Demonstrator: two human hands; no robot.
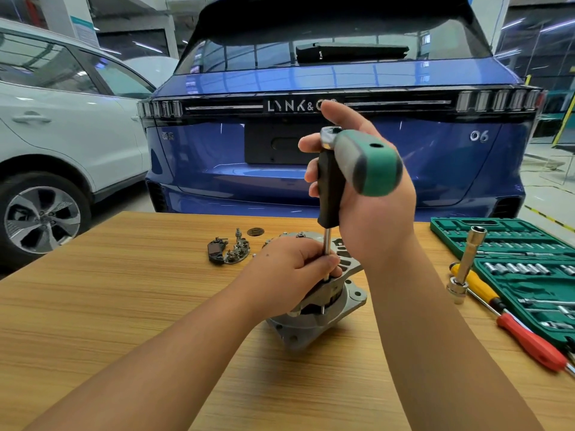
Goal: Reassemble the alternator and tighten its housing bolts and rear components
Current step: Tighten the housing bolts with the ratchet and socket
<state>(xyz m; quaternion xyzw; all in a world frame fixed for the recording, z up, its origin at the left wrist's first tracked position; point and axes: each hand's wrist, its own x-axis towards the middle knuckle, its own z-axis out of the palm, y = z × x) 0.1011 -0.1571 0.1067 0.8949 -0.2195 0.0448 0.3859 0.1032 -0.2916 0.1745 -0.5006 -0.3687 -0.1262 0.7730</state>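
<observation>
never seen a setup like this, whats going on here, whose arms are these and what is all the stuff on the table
This is one picture from a camera worn on a person's head, looking down at their own bare arms. No robot is involved.

On the wooden table stands a grey metal alternator. The right hand holds a ratchet wrench with a green and grey handle, fitted on a black-handled driver with a steel shaft that points down into the alternator. The left hand has its grip around the bottom of the shaft.

Loose dark alternator parts lie behind. At right are a green socket set case and a red-handled screwdriver. A blue car is parked beyond.
</observation>
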